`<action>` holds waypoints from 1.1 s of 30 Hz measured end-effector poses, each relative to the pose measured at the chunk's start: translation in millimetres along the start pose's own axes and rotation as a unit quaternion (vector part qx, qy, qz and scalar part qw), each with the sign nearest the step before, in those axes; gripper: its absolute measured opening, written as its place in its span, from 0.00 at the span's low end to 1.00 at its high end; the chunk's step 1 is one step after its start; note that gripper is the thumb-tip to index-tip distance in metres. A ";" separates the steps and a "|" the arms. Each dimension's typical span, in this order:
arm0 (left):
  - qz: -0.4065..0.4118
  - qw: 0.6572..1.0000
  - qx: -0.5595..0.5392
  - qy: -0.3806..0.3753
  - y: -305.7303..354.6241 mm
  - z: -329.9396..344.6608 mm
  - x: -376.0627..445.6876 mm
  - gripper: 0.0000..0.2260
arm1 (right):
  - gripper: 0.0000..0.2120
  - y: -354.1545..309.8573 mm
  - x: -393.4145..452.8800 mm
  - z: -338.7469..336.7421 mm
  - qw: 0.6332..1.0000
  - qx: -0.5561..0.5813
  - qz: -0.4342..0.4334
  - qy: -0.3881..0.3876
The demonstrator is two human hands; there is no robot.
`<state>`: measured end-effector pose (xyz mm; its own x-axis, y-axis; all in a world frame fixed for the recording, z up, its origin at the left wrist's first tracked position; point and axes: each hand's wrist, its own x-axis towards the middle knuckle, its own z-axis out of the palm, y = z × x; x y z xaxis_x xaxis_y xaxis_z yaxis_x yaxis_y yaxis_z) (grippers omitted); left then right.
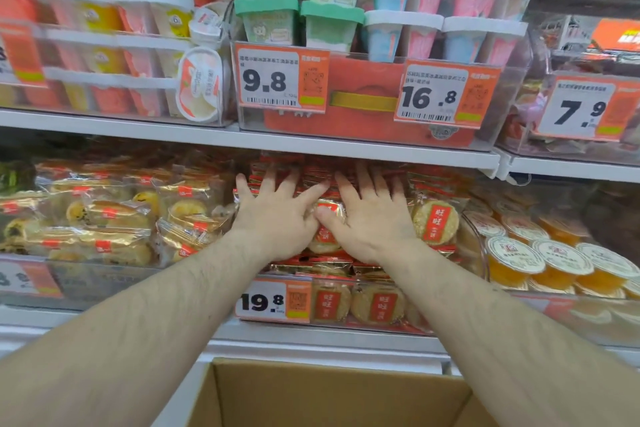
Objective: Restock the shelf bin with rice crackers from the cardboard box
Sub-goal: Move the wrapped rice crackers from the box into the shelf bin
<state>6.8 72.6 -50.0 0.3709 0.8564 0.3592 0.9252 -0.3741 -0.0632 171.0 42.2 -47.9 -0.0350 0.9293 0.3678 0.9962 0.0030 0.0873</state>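
Beside rice crackers [435, 222]: jelly cups [550, 262].

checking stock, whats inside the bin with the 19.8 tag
Rice cracker packs fill the bin to near the shelf above. Both hands, left hand and right hand, cover the middle packs.

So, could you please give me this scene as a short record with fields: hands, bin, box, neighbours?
left hand: open, fingers spread, pressing on the rice crackers
right hand: open, fingers spread, pressing on the same pile beside the left hand
shelf bin: clear front, piled high with packets, price tag reading 19.8
cardboard box: open, below the shelf, inside not visible
left neighbour: pastries in clear wrappers
right neighbour: orange jelly cups
shelf above: tubs with green and white lids
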 end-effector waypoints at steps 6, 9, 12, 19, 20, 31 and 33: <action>0.005 1.000 0.013 -0.003 2.1 -0.6 -3.0 0.23 | 0.46 1.7 -3.8 -9.2 0.999 0.017 -0.017 -0.027; -0.005 1.000 0.016 0.009 3.9 -6.7 -3.7 0.23 | 0.41 9.7 -28.2 -20.3 0.994 0.062 -0.021 0.086; -0.009 0.998 0.024 0.064 12.3 -10.4 -9.4 0.23 | 0.35 27.6 -62.8 -15.3 0.973 0.118 0.018 0.198; 0.025 0.994 -0.015 0.105 46.4 -5.2 -12.6 0.27 | 0.43 79.5 -36.5 -7.3 0.992 0.055 0.089 0.068; 0.028 0.994 -0.014 0.100 46.9 -3.7 -8.6 0.27 | 0.42 81.4 -25.2 -5.9 0.994 0.051 0.083 0.056; 0.052 0.997 0.018 0.054 47.7 6.9 0.1 0.32 | 0.40 75.8 -2.5 20.0 0.994 0.042 0.096 0.011; 0.058 0.997 0.015 0.047 46.0 1.2 -0.2 0.32 | 0.41 77.7 -2.1 10.6 0.995 0.046 0.088 -0.011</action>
<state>49.3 55.6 -54.0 0.4679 0.7700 0.4338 0.8789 -0.4571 -0.1365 249.4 44.5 -51.6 0.1407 0.9262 0.3497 0.9900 -0.1270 -0.0620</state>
